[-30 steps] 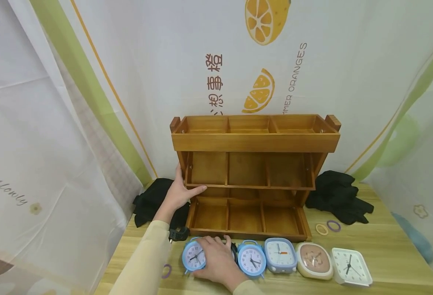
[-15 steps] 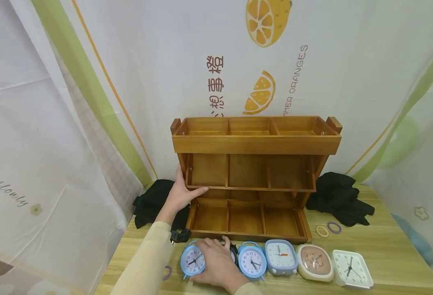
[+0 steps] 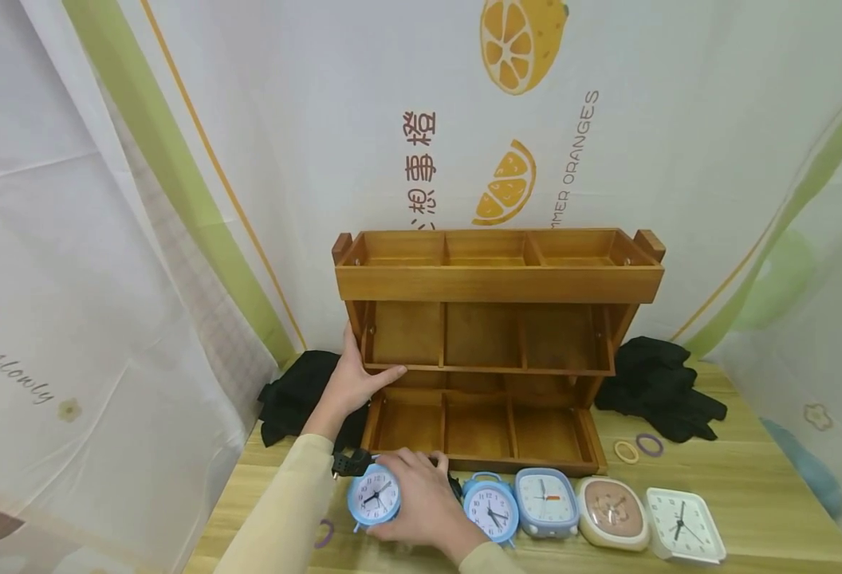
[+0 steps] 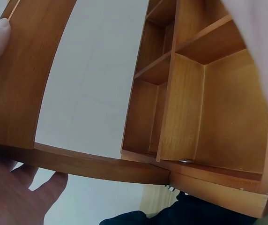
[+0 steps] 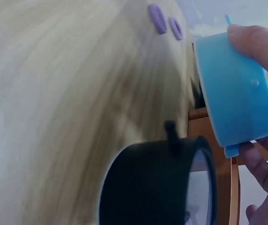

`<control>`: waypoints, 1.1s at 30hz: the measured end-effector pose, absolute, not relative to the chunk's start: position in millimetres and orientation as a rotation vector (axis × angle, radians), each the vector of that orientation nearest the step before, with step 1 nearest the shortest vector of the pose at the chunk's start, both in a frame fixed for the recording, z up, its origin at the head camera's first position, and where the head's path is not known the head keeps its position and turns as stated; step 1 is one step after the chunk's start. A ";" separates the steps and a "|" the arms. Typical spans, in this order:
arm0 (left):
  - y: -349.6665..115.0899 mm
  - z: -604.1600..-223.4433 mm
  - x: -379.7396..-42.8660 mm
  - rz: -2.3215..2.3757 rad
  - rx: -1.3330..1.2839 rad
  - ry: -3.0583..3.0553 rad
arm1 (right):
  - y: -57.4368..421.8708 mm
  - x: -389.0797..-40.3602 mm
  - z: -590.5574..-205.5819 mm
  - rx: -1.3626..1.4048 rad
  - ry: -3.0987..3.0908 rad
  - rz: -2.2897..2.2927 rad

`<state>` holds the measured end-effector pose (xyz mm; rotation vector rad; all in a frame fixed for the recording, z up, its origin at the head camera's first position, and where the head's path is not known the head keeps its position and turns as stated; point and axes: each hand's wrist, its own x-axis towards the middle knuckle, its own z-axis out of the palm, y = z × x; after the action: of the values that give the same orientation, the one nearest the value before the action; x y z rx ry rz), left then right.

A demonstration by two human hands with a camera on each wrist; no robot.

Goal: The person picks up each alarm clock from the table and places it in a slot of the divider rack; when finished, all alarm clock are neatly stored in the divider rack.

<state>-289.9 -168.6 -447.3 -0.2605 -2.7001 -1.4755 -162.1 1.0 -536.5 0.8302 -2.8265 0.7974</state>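
Note:
My right hand (image 3: 421,496) grips a light-blue alarm clock (image 3: 375,496) at the left end of a row of clocks. In the right wrist view thumb and fingers pinch its blue casing (image 5: 232,89), which looks raised off the table. Close by stands a black alarm clock (image 5: 148,183), mostly covered by the right hand in the head view. My left hand (image 3: 352,384) holds the left side of a tiered wooden organizer (image 3: 500,285), thumb in front, fingers behind the side. In the left wrist view fingers (image 4: 49,190) reach round the wooden side arm.
Right of the black clock stand a second light-blue alarm clock (image 3: 490,510), a blue-grey clock (image 3: 547,502), a cream-and-brown clock (image 3: 613,513) and a white square clock (image 3: 685,524). Black cloths (image 3: 654,391) flank the organizer. Purple (image 3: 649,444) and yellow rings (image 3: 626,452) lie at right.
The light-blue alarm clock has shifted slightly left in my right hand, widening its distance from the rest of the row. My left hand keeps its hold on the organizer.

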 end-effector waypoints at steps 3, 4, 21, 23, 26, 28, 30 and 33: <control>-167.4 -447.2 -290.3 -1.487 -0.261 -2.686 | 3.7 -165.8 -532.7 0.821 -2.807 0.897; -166.8 -447.0 -290.4 -1.492 -0.260 -2.684 | 4.7 -167.5 -531.6 0.817 -2.802 0.930; -164.3 -446.5 -288.5 -1.509 -0.228 -2.666 | 17.4 -198.5 -518.8 0.614 -2.826 0.980; -165.0 -447.5 -288.4 -1.513 -0.244 -2.652 | 18.4 -202.3 -519.8 0.601 -2.832 0.987; -165.9 -449.7 -288.4 -1.523 -0.257 -2.636 | 20.0 -207.5 -520.9 0.582 -2.832 1.024; -166.1 -450.2 -288.2 -1.527 -0.264 -2.625 | 21.4 -211.1 -520.9 0.572 -2.823 1.045; -165.9 -451.0 -288.9 -1.520 -0.266 -2.622 | 22.7 -215.3 -521.1 0.561 -2.813 1.046; -164.7 -450.8 -289.7 -1.514 -0.262 -2.614 | 25.1 -222.4 -521.4 0.539 -2.806 1.022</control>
<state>-289.7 -164.7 -450.8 -0.2619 -2.6145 -1.5141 -222.4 25.1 -521.4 0.5390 -2.8060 1.0215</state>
